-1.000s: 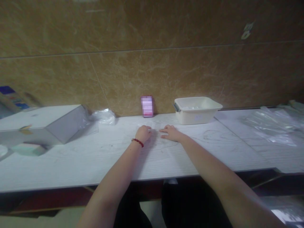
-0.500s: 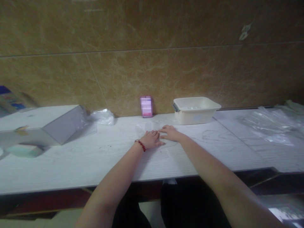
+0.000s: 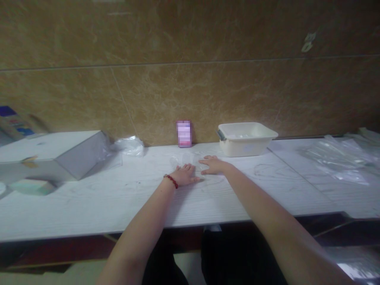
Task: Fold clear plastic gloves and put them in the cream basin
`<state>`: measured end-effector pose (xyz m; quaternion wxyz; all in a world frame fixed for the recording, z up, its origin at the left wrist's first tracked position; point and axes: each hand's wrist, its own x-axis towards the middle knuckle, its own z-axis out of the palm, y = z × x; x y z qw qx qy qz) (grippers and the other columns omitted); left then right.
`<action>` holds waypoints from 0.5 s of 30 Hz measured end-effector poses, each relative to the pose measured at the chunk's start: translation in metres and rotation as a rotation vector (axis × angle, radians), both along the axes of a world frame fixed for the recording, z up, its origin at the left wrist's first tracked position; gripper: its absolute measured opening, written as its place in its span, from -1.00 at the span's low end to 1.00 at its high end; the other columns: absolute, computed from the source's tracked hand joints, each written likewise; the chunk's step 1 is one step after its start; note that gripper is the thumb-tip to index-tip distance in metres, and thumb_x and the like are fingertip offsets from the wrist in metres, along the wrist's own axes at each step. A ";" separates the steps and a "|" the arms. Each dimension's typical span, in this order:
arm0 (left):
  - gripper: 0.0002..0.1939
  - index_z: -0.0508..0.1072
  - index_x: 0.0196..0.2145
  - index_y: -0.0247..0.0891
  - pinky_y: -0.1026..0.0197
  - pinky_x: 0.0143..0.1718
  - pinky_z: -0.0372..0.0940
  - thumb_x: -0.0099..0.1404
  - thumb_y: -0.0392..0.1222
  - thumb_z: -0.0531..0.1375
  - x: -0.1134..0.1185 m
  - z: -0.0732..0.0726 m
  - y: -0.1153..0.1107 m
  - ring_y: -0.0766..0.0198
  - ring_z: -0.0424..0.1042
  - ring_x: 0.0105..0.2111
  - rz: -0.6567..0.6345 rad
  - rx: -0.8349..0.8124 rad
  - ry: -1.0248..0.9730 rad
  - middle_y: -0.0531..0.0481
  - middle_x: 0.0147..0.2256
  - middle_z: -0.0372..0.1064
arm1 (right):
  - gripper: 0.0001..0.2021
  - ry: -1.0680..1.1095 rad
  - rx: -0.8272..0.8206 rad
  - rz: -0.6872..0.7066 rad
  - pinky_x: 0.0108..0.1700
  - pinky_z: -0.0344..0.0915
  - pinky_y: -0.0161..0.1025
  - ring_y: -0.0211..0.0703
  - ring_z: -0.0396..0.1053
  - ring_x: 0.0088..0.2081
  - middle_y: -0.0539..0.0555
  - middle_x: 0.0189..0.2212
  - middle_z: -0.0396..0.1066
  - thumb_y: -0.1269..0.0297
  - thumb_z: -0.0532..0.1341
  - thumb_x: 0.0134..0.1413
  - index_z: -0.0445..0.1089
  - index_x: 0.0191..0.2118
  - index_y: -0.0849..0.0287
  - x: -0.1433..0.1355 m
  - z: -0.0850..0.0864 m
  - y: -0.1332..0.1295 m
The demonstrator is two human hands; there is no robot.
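Observation:
Both hands rest palm down over a thin clear plastic piece point(image 3: 186, 158) on the white wood-grain table point(image 3: 142, 198). My left hand point(image 3: 185, 175), with a red bead bracelet point(image 3: 172, 181) at the wrist, lies flat with its fingers spread. Just to its right is my right hand point(image 3: 213, 165), fingers also apart and pointing left. The plastic is see-through, so its outline and how much lies beneath the palms are hard to make out. Neither hand grips anything.
Against the tiled wall leans a phone point(image 3: 184, 134). Right of it stands a cream plastic tub point(image 3: 246, 144). Clear plastic bags point(image 3: 338, 156) lie far right. To the left are a white box point(image 3: 53, 154), a crumpled bag point(image 3: 130, 146) and a pale green block point(image 3: 32, 187).
My left hand has slid slightly left, widening the gap between the hands. My right hand has barely moved. More of the clear plastic shows between and beyond them.

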<state>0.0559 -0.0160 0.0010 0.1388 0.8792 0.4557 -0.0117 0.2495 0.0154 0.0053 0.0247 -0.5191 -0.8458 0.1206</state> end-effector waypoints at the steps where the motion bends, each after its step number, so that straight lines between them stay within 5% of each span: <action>1: -0.24 -0.04 0.08 -0.30 -0.19 -0.02 -0.29 0.06 0.29 -0.18 0.000 0.000 0.000 -0.03 -0.22 0.10 0.003 -0.006 0.007 -0.28 0.12 -0.22 | -0.27 -0.002 -0.008 -0.005 -0.05 -0.03 0.00 0.17 -0.06 0.03 0.16 0.07 -0.04 -0.15 0.13 -0.33 0.05 0.06 -0.05 0.000 0.001 0.001; 15: -0.23 -0.01 0.06 -0.34 -0.23 -0.06 -0.19 0.09 0.29 -0.29 -0.005 0.014 -0.003 0.00 -0.14 0.08 -0.008 0.029 0.162 -0.29 0.10 -0.16 | 0.06 -0.206 -0.141 0.010 0.00 -0.05 0.01 0.21 -0.08 0.05 0.21 0.11 -0.22 -0.20 0.20 -0.59 -0.20 0.15 0.07 -0.003 0.009 0.029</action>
